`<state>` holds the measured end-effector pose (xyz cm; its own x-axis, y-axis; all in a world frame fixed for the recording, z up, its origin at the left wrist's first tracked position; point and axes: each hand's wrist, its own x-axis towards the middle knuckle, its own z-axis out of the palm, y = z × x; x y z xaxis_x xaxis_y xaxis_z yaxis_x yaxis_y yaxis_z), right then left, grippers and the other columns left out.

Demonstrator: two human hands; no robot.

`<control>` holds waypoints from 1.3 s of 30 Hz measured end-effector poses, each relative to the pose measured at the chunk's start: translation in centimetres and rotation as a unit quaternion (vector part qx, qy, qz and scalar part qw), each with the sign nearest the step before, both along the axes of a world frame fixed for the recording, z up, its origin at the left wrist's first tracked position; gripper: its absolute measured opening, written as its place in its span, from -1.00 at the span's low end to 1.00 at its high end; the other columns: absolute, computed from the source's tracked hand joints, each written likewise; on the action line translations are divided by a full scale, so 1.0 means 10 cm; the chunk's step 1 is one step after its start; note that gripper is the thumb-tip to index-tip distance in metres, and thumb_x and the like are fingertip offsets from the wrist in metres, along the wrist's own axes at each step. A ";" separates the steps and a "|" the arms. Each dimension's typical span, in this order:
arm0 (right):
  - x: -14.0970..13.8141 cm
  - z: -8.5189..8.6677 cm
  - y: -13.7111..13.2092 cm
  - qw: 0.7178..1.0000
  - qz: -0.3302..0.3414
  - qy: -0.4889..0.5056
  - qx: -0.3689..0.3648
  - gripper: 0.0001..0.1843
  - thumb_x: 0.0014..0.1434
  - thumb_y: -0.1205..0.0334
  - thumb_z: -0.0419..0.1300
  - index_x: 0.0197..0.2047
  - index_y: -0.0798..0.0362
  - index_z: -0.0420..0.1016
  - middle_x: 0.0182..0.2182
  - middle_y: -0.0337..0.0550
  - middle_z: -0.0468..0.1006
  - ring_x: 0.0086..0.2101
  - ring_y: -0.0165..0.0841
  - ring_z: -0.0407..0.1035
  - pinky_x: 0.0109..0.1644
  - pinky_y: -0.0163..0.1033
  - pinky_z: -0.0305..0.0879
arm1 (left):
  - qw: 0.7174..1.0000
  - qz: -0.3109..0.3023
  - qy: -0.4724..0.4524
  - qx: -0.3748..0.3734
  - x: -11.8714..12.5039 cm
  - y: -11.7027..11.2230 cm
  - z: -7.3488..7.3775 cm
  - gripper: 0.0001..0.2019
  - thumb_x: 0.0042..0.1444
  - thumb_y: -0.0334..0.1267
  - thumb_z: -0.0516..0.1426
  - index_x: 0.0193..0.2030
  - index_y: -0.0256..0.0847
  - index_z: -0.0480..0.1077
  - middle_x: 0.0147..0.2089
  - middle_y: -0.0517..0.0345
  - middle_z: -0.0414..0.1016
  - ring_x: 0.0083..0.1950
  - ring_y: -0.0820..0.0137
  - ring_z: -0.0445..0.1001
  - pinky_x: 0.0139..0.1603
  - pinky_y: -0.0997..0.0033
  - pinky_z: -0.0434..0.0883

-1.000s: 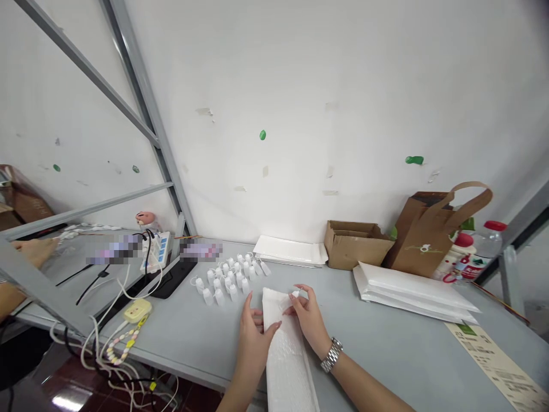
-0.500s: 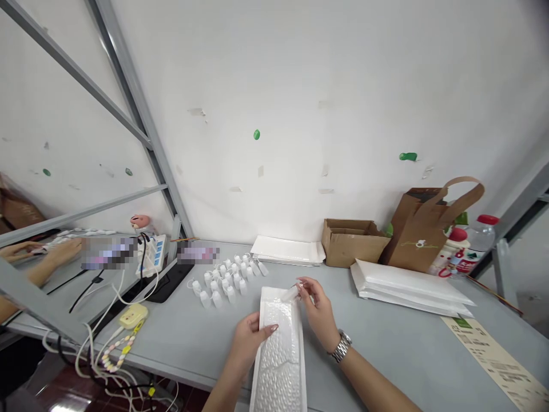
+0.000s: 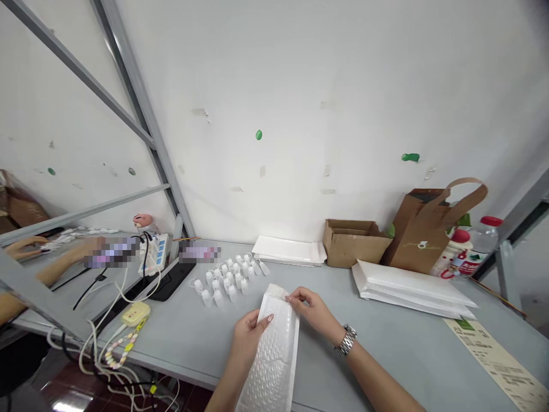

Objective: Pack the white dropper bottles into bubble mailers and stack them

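White bubble mailer in front of the person over the grey desk, long axis running toward the body, near end cut off by the lower edge of the view.

Left hand: grips the mailer's left edge in its upper part. Thumb lies flat on the bubbled face, tip pointing inward; the other fingers are mostly hidden, apparently curled behind the edge.

Right hand: thumb and forefinger closed on the upper right corner, just beside the top flap; palm outside the right edge. Remaining fingers bent, not clearly separable. Metal-band watch on this wrist.

Mailer's top end therefore sits between the two sets of fingertips, in contact with both.

Surroundings: small white dropper bottles grouped beyond the left hand; flat white envelopes near the wall; padded mailers stacked to the right.
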<state>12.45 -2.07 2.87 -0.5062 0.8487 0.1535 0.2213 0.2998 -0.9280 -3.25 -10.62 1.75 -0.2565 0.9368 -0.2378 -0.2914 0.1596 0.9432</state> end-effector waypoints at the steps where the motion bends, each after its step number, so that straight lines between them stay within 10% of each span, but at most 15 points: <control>1: 0.00 0.01 -0.01 0.999 0.008 -0.023 0.021 -0.54 0.11 -0.15 0.01 -0.55 0.06 0.34 -0.56 -0.27 0.31 -0.42 -0.38 0.21 -0.26 -0.26 0.18 | 1.000 0.001 -0.004 0.003 0.01 0.00 -0.02 -0.56 -0.32 -0.03 0.30 -0.33 -0.33 0.48 -0.44 0.10 0.55 -0.38 0.30 0.48 -0.39 0.42 0.36; 11: -0.04 -0.14 0.01 0.992 -0.127 0.008 0.022 -0.65 -0.03 -0.12 0.18 -0.32 -0.05 0.56 -0.08 -0.07 0.35 0.01 -0.15 0.16 0.05 -0.09 0.12 | 0.998 0.048 -0.006 0.040 0.03 0.03 -0.06 -0.55 -0.20 -0.01 0.26 -0.24 -0.33 0.46 -0.39 0.07 0.55 -0.38 0.32 0.48 -0.33 0.41 0.37; 18: -0.06 -0.28 0.10 0.991 -0.033 0.057 -0.115 -0.64 -0.13 -0.04 0.26 -0.38 0.10 0.52 -0.50 -0.20 0.47 -0.45 -0.35 0.29 -0.34 -0.25 0.20 | 0.985 0.073 0.150 0.043 -0.01 0.00 -0.11 -0.53 -0.14 0.05 0.18 -0.19 -0.31 0.42 -0.19 -0.05 0.49 -0.16 0.19 0.45 -0.17 0.26 0.38; 25: -0.01 -0.24 0.09 0.997 -0.026 -0.031 -0.065 -0.71 -0.08 0.03 0.22 -0.36 0.04 0.57 -0.44 -0.19 0.53 -0.40 -0.30 0.31 -0.28 -0.22 0.22 | 0.760 0.378 0.529 0.013 -0.68 -0.14 -0.16 -0.66 0.06 -0.16 -0.01 -0.05 -0.25 0.30 -0.15 -0.03 0.29 -0.02 0.16 0.27 0.03 0.09 0.25; 32: -0.01 -0.25 0.08 0.995 0.049 -0.061 -0.055 -0.70 0.00 0.05 0.16 -0.27 0.01 0.58 -0.25 -0.09 0.56 -0.23 -0.19 0.37 -0.10 -0.12 0.22 | 0.757 0.301 0.570 -0.101 -1.16 0.00 -0.30 -0.61 -0.03 -0.17 0.07 -0.06 -0.32 0.30 -0.17 -0.08 0.35 -0.06 0.14 0.33 0.03 0.13 0.24; 39: 0.00 -0.26 0.10 0.996 -0.035 -0.075 0.024 -0.68 0.01 0.02 0.17 -0.21 -0.02 0.58 -0.27 -0.08 0.42 -0.24 -0.24 0.32 -0.09 -0.13 0.24 | 0.772 0.249 0.576 -0.105 -1.25 0.06 -0.23 -0.62 -0.01 -0.09 0.02 -0.15 -0.34 0.36 -0.11 -0.18 0.45 -0.03 0.09 0.37 0.00 0.17 0.24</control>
<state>12.41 -1.07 0.30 -0.4668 0.8759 0.1221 0.3776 0.3223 -0.8681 -15.72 -9.99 -0.53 -0.7269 0.6258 0.2827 0.6458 0.4830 0.5913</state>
